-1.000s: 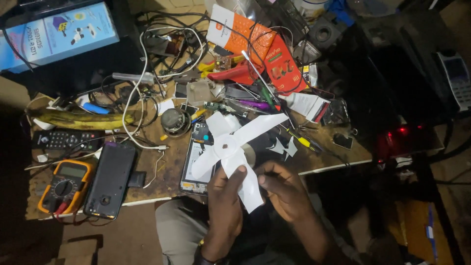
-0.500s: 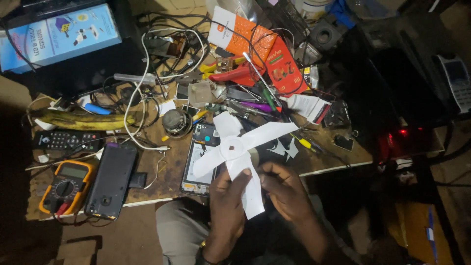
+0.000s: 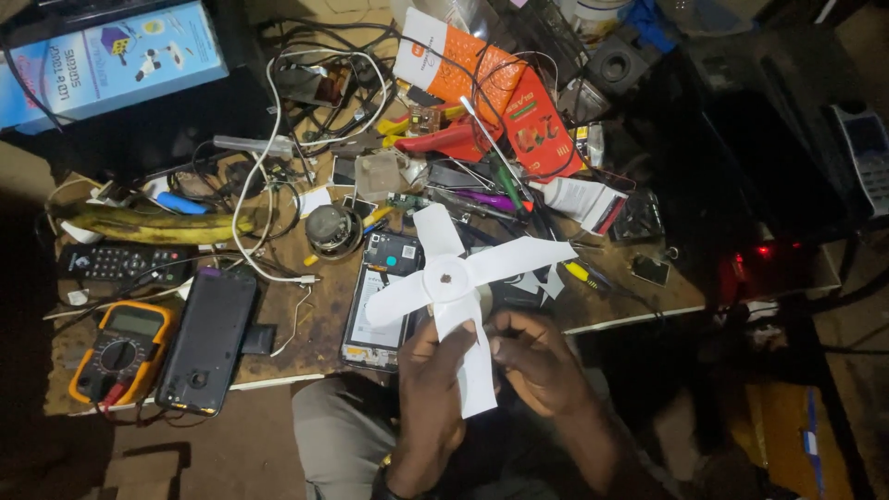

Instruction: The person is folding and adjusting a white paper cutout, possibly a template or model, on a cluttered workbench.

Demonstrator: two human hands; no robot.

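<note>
Fan blade: white four-bladed plastic propeller point(image 3: 456, 282), held above the near edge of the workbench point(image 3: 315, 333), hub facing the camera, one blade pointing down between the hands.
Left hand point(image 3: 433, 389): fingers closed on the lower blade, thumb near the hub.
Right hand point(image 3: 537, 361): fingers curled against the same blade from the other side.
Beneath: opened phone point(image 3: 375, 306), back removed.
Left of that: black phone point(image 3: 208, 338), yellow multimeter point(image 3: 120, 347), remote control point(image 3: 125, 264), banana point(image 3: 153, 225).
Behind: tangled cables, orange packet point(image 3: 463, 69).

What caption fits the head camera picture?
Both hands hold a white fan blade above a cluttered workbench.
</note>
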